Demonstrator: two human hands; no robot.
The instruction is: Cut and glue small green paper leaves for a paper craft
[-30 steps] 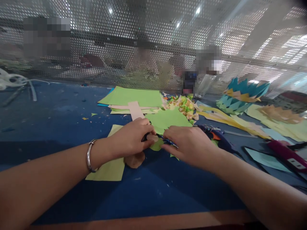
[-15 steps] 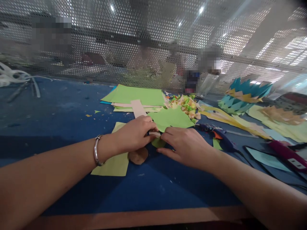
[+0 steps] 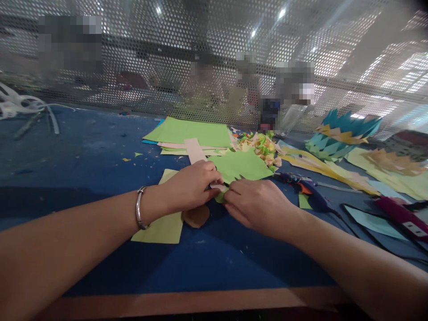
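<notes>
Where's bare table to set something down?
Front: blue tabletop between the brown paper disc and brown edge, specks only. Left: wide patch between left arm and white loops, a few scraps. Crowded: middle, with left hand, right hand and paper stack; right, with glue gun, paper strips and paper crown.

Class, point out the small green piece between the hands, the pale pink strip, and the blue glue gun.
Small green piece (image 3: 220,196): head view, its exposed middle.
Pale pink strip (image 3: 195,150): head view, its exposed stretch.
Blue glue gun (image 3: 315,195): head view, its body.

Small lights (image 3: 282,13) glare above a dim table (image 3: 150,267).
</notes>
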